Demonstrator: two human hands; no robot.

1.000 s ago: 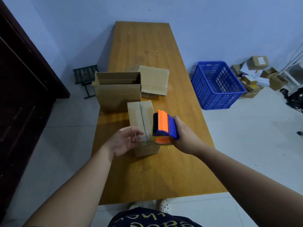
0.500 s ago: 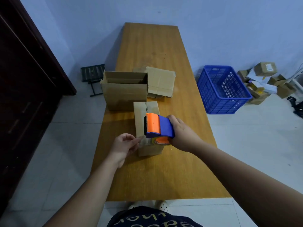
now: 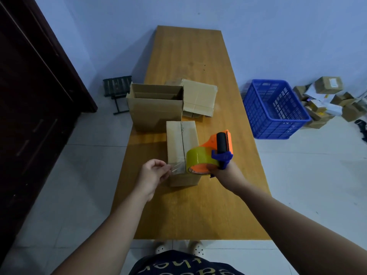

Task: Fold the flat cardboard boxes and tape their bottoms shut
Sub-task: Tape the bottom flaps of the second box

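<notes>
A small folded cardboard box (image 3: 181,139) lies on the wooden table (image 3: 190,211), its closed flaps up with the seam running away from me. My right hand (image 3: 224,173) grips an orange and blue tape dispenser (image 3: 213,153) with a yellowish roll, tipped over the box's near right end. My left hand (image 3: 155,173) pinches the free end of clear tape (image 3: 176,169) stretched across the box's near end. Behind stands a larger open box (image 3: 155,110), and a flat cardboard box (image 3: 198,98) lies to its right.
A blue plastic crate (image 3: 276,110) stands on the floor right of the table, with a heap of small parcels (image 3: 325,100) beyond it. A dark cabinet (image 3: 29,108) fills the left side. A small black stand (image 3: 118,92) sits on the floor by the wall.
The dispenser has rotated and tipped to the right, showing the roll. A strip of tape has been pulled out between it and my left hand, which has shifted to the box's near left corner.
</notes>
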